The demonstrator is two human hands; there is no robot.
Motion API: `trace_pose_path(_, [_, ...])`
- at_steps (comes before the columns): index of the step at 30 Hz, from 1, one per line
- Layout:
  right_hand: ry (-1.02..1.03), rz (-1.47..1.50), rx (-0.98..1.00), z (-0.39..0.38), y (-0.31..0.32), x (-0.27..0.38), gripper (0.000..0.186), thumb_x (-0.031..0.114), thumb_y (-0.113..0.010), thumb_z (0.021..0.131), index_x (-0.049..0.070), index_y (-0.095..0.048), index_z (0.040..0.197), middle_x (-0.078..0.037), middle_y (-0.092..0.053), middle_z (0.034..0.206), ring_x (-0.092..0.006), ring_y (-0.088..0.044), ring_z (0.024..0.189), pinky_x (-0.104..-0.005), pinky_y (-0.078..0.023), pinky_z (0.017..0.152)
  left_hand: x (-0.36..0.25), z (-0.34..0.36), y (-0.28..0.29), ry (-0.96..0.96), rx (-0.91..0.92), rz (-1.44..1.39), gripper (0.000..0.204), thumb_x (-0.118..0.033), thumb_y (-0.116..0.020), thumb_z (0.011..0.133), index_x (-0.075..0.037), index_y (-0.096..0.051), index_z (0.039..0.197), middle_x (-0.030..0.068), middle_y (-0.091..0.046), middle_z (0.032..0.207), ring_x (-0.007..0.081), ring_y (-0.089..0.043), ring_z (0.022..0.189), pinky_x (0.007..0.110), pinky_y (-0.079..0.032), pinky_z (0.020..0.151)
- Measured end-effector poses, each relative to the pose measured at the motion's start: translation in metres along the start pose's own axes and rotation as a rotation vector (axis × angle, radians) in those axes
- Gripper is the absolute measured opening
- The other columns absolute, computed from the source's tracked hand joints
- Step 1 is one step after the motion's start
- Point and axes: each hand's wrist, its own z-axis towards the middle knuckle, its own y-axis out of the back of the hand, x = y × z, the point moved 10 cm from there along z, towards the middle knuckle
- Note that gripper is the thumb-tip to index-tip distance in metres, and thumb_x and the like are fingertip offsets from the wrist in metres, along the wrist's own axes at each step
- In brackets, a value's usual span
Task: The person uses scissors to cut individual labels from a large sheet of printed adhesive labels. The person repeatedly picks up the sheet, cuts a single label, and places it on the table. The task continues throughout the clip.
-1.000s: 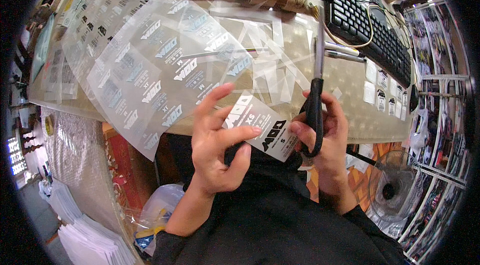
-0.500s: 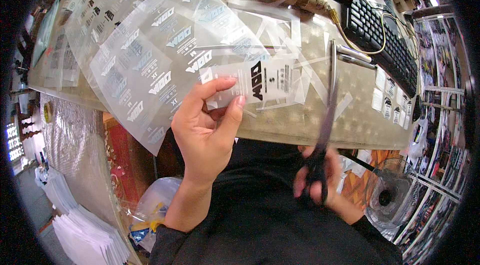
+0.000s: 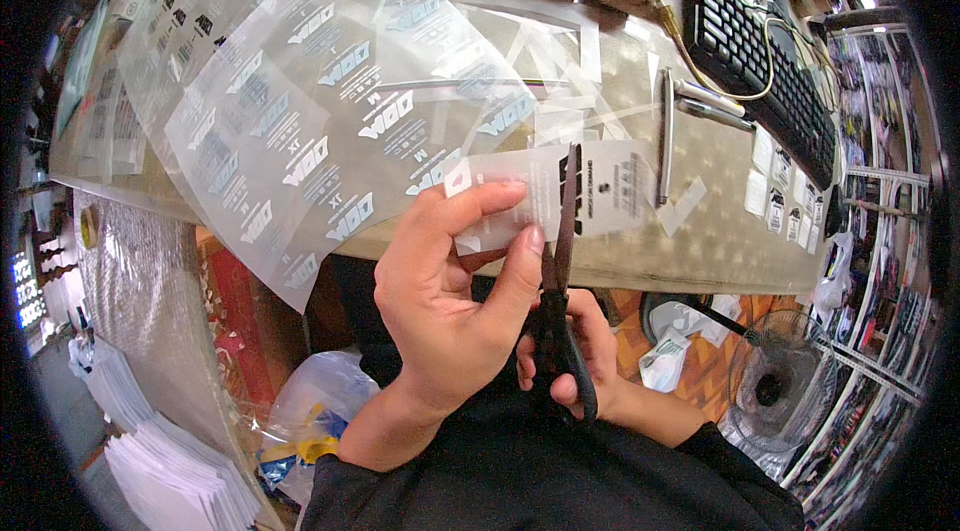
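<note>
A small translucent printed label strip (image 3: 615, 186) with dark lettering is pinched between the thumb and fingers of my left hand (image 3: 435, 306), just above the table's front edge. My right hand (image 3: 590, 346) grips a pair of scissors (image 3: 563, 276) by its black handles. The blades point away from me and stand slightly apart. One blade crosses over the strip beside my left thumb; whether they are cutting the film cannot be made out. Left of the strip lie large translucent sheets (image 3: 350, 136) printed with rows of white and pale blue labels.
Thin clear offcuts (image 3: 560, 61) litter the table's middle. A slim metal tool (image 3: 665, 136) and pens (image 3: 710, 101) lie near the black keyboard (image 3: 765, 81). Small cut labels (image 3: 780, 191) rest at the right. A fan (image 3: 775, 381) stands on the floor, and stacked white sheets (image 3: 175, 466) sit lower left.
The scissors have swung left from beside the strip to lie across it. My left hand has shifted right with the strip. The sheets appear slightly further left.
</note>
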Motion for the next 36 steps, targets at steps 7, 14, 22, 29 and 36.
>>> trace_pose_path(7, [0.026, -0.015, -0.003, 0.0017, 0.0, 0.0022, 0.073, 0.039, -0.07, 0.078, -0.006, -0.035, 0.125, -0.006, -0.054, 0.068, -0.0106, -0.053, 0.059, -0.0232, -0.04, 0.052, -0.0035, -0.0019, -0.0008, -0.024, -0.005, 0.056, 0.028, 0.011, -0.06, 0.076, 0.007, -0.056, 0.103, 0.0095, -0.054, 0.098, 0.0147, -0.054, 0.094, 0.025, -0.044, 0.082])
trace_pose_path(14, [0.041, 0.0, -0.034, 0.0007, 0.0016, 0.0007, 0.071, 0.037, -0.07, 0.078, -0.006, -0.036, 0.124, -0.005, -0.054, 0.069, -0.0102, -0.052, 0.059, -0.0228, -0.04, 0.052, 0.0011, -0.0023, -0.0012, -0.01, 0.009, 0.014, 0.029, 0.012, -0.06, 0.076, 0.007, -0.056, 0.104, 0.0093, -0.052, 0.1, 0.0151, -0.054, 0.095, 0.025, -0.046, 0.082])
trace_pose_path(22, [0.048, -0.051, -0.035, -0.0017, 0.0043, 0.0001, 0.069, 0.032, -0.072, 0.078, -0.004, -0.037, 0.125, -0.004, -0.055, 0.07, -0.0086, -0.052, 0.059, -0.0214, -0.04, 0.052, 0.0035, -0.0018, -0.0027, 0.013, 0.016, -0.021, 0.029, 0.012, -0.059, 0.077, 0.007, -0.056, 0.105, 0.0099, -0.051, 0.103, 0.0162, -0.055, 0.097, 0.024, -0.05, 0.08])
trace_pose_path(29, [0.023, -0.045, -0.052, -0.0042, 0.0071, -0.0034, 0.069, 0.029, -0.074, 0.077, -0.004, -0.037, 0.125, -0.004, -0.056, 0.071, -0.0081, -0.054, 0.061, -0.0204, -0.042, 0.053, 0.0007, -0.0006, -0.0041, -0.02, 0.029, 0.014, 0.029, 0.011, -0.06, 0.077, 0.007, -0.056, 0.106, 0.0101, -0.051, 0.103, 0.0166, -0.055, 0.097, 0.024, -0.05, 0.079])
trace_pose_path(36, [0.023, -0.066, -0.047, -0.0044, 0.0078, -0.0024, 0.067, 0.026, -0.074, 0.077, -0.004, -0.038, 0.125, -0.004, -0.056, 0.071, -0.0076, -0.054, 0.061, -0.0202, -0.042, 0.052, 0.0024, -0.0003, -0.005, -0.008, 0.038, -0.004, 0.029, 0.011, -0.059, 0.077, 0.007, -0.056, 0.106, 0.0102, -0.051, 0.103, 0.0158, -0.055, 0.097, 0.023, -0.05, 0.078])
